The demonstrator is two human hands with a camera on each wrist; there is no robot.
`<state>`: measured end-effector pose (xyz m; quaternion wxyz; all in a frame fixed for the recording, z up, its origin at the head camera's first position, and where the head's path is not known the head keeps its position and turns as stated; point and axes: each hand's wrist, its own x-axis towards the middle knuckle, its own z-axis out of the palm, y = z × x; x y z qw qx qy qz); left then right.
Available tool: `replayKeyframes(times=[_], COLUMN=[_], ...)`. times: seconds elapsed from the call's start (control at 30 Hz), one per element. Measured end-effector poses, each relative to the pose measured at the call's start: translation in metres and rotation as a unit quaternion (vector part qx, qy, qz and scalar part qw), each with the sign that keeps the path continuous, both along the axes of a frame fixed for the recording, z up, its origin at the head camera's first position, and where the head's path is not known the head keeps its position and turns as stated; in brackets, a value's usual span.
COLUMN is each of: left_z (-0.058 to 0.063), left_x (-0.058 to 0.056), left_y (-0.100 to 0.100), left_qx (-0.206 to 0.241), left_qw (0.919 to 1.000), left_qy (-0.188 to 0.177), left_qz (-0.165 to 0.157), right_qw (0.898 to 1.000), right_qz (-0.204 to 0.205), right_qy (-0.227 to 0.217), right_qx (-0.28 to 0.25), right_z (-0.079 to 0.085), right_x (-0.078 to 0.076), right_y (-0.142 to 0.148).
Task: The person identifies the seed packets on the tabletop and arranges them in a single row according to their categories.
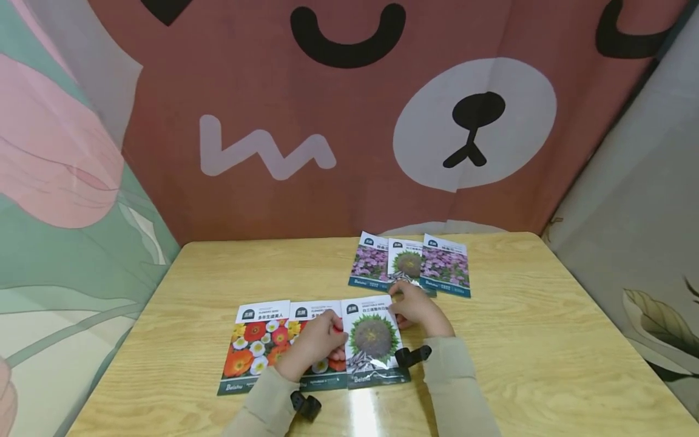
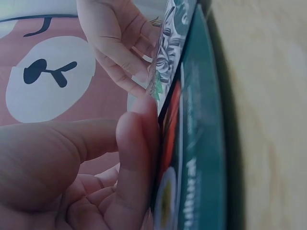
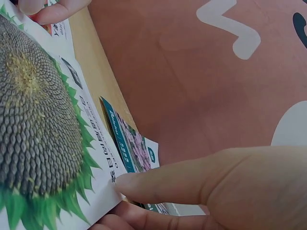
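A sunflower seed packet, white with a large seed head, lies at the front and slightly overlaps a red-and-orange flower seed packet. My right hand pinches its upper right corner, with the thumb on the printed face in the right wrist view. At its left edge, my left hand holds the packet between curled fingers and thumb, above the flower packet. Left of that one lies a second flower seed packet of the same print. The left wrist view shows the sunflower packet edge-on at the fingertips.
Behind my right hand, two purple-flower seed packets and another sunflower seed packet overlap in a row near the back edge of the wooden table. A printed bear curtain hangs behind the table, with patterned cloth at both sides.
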<state>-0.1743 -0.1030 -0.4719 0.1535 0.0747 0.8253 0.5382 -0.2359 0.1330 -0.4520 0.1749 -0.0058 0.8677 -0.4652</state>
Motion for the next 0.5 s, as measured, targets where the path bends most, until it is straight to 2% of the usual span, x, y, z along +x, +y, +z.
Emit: replayKeyframes(times=[0.1,0.3,0.5], left_z=[0.0003,0.0034,0.0015], left_x=[0.0003,0.0012,-0.0001], left_y=[-0.0007,0.0001,0.0003], left_qx=[-0.007,-0.007,-0.013], left_qw=[0.9999,1.0,0.9999], left_qy=[0.009,-0.001,-0.008], left_qz=[-0.004,-0.007,0.0], right_qw=[1.0,1.0,1.0], right_qz=[0.001,0.005,0.011], right_qy=[-0.003,-0.002,-0.004], right_qx=[0.002,0.004,0.0], right_z=[-0.0006,-0.0017,-0.0017], right_x=[-0.0002,0.0004,-0.0004], right_y=[0.0,0.0021,0.0021])
